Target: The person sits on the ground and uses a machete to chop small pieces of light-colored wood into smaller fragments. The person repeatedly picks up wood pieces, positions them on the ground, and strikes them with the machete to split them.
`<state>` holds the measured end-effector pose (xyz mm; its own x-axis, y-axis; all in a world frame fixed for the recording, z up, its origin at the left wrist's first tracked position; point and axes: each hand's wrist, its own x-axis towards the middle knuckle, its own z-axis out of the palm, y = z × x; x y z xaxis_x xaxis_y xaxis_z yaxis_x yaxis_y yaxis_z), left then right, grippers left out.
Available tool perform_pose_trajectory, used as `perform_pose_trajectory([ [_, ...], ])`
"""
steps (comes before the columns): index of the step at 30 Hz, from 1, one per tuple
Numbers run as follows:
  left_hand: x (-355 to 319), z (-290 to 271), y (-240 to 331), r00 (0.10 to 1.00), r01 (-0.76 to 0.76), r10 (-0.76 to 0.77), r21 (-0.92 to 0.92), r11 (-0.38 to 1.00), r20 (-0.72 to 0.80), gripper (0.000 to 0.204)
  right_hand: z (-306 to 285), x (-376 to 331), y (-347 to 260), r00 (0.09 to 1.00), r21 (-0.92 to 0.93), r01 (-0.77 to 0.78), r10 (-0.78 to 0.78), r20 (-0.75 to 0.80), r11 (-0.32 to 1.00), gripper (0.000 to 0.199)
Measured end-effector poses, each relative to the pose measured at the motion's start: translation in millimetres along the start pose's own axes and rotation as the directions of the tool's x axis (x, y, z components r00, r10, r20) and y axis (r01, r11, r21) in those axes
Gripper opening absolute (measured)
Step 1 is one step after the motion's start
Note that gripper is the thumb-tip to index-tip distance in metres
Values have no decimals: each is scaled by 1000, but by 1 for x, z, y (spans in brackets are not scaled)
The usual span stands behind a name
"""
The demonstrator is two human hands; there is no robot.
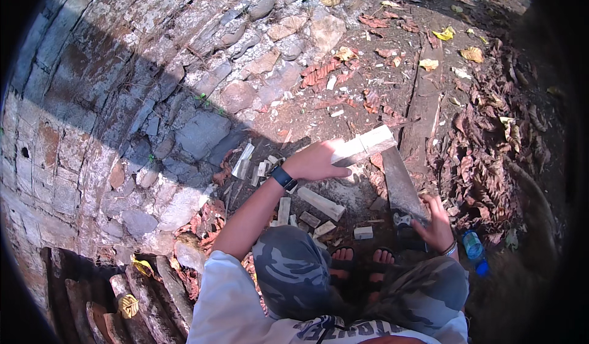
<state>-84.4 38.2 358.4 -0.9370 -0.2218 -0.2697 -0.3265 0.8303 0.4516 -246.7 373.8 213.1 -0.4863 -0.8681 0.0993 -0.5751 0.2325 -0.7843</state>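
Note:
My left hand [316,160], with a dark watch on its wrist, is closed around a pale squared wooden stick [367,145] and holds it out over the dirt. My right hand [437,224] grips the dark handle of a broad, long chopping blade [402,184]. The blade slants up toward the stick, its tip just under the stick's lower edge. Several short cut wood pieces [322,204] lie on the ground below my left forearm. I am squatting, with camouflage-clad knees and sandalled feet [343,258] at the bottom of the view.
A rough stone wall [123,99] curves along the left. Old logs [147,301] lie at lower left. A weathered plank [423,108] and dry leaves [491,141] cover the right side. A blue bottle [474,250] lies by my right wrist.

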Motion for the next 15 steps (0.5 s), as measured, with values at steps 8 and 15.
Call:
perform_pose_trajectory([
  [8,14,-13,66,934,-294,310,-115,949,175,69,-131,89,-135,816,-294,549,-578,-16,782,83],
  [15,29,4,78,909,-274,339,-266,924,242,71,-129,87,-119,788,-267,611,-604,117,745,45],
])
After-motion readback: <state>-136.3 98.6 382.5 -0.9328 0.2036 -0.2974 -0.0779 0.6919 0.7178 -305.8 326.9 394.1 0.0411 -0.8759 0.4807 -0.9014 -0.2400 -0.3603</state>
